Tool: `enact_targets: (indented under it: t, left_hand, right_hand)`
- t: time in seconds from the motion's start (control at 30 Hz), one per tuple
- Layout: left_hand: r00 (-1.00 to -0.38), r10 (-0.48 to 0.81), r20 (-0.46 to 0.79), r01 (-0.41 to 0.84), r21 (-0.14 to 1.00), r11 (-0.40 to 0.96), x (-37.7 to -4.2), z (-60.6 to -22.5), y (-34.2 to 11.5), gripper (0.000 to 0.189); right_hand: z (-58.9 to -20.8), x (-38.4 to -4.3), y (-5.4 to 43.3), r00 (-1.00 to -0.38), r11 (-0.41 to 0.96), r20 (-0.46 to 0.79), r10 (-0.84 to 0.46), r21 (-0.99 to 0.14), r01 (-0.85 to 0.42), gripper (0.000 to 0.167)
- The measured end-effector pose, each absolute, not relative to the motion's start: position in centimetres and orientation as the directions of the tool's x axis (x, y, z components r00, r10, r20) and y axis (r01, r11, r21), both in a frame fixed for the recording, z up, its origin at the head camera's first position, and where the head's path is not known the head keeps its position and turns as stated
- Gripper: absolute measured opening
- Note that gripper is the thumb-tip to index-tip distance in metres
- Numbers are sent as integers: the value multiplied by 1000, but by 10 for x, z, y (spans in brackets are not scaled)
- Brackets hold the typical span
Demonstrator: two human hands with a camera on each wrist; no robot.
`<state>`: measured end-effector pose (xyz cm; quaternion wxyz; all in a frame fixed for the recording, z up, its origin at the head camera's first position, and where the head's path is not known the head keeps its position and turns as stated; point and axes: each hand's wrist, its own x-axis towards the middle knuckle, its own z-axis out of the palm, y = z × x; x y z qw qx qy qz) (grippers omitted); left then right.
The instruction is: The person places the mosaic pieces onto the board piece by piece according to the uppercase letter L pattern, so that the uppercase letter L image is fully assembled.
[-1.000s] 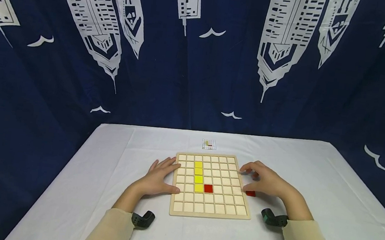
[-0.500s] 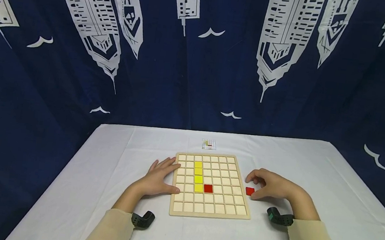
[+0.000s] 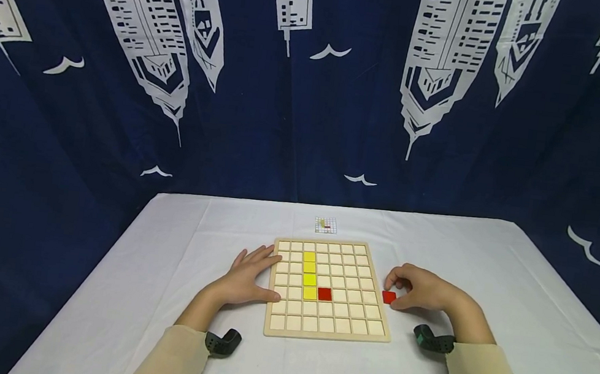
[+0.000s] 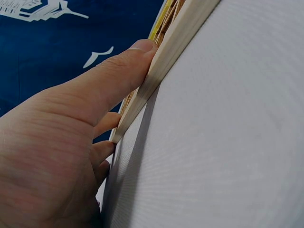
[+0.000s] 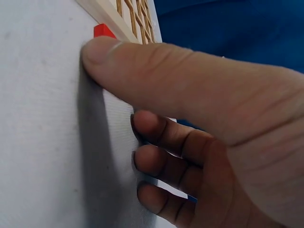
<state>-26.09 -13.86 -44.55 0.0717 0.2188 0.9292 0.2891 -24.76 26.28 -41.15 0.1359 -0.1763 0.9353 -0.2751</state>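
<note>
A wooden grid board (image 3: 327, 339) lies on the white table. Several yellow tiles (image 3: 310, 279) form a column in it, and one red tile (image 3: 324, 294) sits directly right of the lowest yellow one. My left hand (image 3: 241, 278) rests along the board's left edge, its thumb over the frame and the fingers spread, as the left wrist view also shows. Just off the board's right edge, a loose red tile (image 3: 388, 298) is between the thumb and index finger of my right hand (image 3: 422, 288). In the right wrist view, the thumb (image 5: 107, 52) partly hides that red tile (image 5: 102, 30).
A small card (image 3: 326, 225) with a printed coloured grid lies behind the board. A dark blue curtain (image 3: 296, 119) with white buildings and birds hangs behind the table (image 3: 206, 226). Each wrist wears a black camera mount.
My right hand has drawn back from the board's right edge and lowered to the loose red tile, which has shifted slightly left. The left hand and the board stay put.
</note>
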Motion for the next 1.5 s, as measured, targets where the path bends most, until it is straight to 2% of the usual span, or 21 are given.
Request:
enact_targets:
  t: [0.73, 1.5]
  left_hand:
    - [-897, 443, -12, 361, 560, 746, -260, -448, -139, 91]
    - [-896, 445, -4, 363, 572, 735, -260, -445, -138, 88]
  right_hand:
    - [-409, -249, 261, -884, 738, -134, -448, -613, -281, 22]
    - [-410, -250, 233, -901, 670, 49, -431, -652, -355, 21]
